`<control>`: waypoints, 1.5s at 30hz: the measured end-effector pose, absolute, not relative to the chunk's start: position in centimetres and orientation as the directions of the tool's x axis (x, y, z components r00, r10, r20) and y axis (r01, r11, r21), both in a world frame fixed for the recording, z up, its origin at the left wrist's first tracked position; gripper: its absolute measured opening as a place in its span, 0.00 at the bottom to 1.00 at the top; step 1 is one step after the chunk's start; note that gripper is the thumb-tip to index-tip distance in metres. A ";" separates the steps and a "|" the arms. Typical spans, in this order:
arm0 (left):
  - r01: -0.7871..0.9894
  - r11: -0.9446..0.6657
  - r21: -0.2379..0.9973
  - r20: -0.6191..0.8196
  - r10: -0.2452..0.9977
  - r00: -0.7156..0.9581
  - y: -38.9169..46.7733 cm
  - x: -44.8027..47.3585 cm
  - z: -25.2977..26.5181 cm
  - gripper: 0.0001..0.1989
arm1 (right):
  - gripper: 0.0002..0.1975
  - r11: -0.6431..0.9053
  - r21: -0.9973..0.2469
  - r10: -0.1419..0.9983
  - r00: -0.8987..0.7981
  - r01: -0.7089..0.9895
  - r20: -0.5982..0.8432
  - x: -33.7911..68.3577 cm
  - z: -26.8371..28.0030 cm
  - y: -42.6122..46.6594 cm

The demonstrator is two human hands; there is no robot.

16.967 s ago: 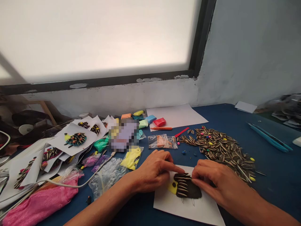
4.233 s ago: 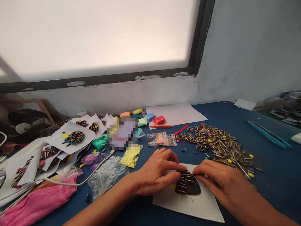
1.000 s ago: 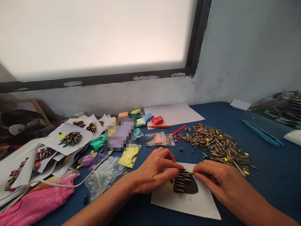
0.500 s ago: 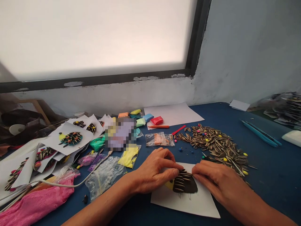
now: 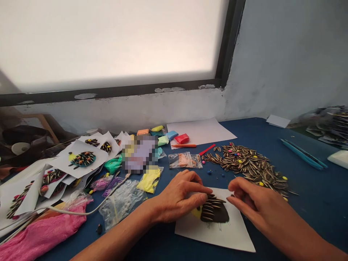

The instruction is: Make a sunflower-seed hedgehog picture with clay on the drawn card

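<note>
A white paper sheet lies before me, bearing a flat clay hedgehog with a yellow face and dark brown body. Rows of striped sunflower seeds stand up from its left and upper part; bare brown clay shows at the lower right. Pencilled legs show beneath it. My left hand is curled over the hedgehog's upper left, thumb and index finger closed against it, covering part of the face. To the right, my right hand hovers by the paper's edge, thumb and index apart, with nothing visible between them.
Behind my right hand spreads a pile of sunflower seeds with coloured pins. Clay packets, including a red one, and a blurred phone on a white cable lie further left. Finished seed pictures are stacked left. Blue tweezers lie right.
My right hand has drawn slightly up and right from the clay, and its thumb and index finger have parted. My left hand keeps its place on the hedgehog.
</note>
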State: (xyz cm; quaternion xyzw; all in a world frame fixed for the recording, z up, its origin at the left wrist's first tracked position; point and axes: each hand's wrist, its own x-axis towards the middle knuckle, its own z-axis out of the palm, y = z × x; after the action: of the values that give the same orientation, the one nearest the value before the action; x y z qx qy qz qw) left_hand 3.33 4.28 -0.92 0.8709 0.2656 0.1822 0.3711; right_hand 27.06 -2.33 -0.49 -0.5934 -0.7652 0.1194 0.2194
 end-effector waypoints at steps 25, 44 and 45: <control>0.281 -0.543 0.791 0.151 0.619 0.771 4.4 3.3 -1.1 0.22 | 0.11 0.256 -0.512 0.965 -0.248 0.820 0.084 26.7 -0.3 -3.5; 0.292 -0.529 0.797 0.121 0.613 0.781 4.3 3.3 -0.9 0.21 | 0.14 0.153 -0.517 0.986 -0.165 0.842 0.024 27.7 0.7 -3.1; 0.291 -0.536 0.793 0.124 0.608 0.784 4.3 3.3 -0.9 0.21 | 0.14 0.158 -0.499 0.986 -0.164 0.852 0.033 27.7 0.5 -3.0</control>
State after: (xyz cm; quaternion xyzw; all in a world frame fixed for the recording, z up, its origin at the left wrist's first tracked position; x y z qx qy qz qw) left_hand 3.31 4.27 -0.94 0.8539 0.2633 0.1969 0.4034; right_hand 27.69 -3.05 0.46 -0.6214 -0.7396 0.1865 0.1792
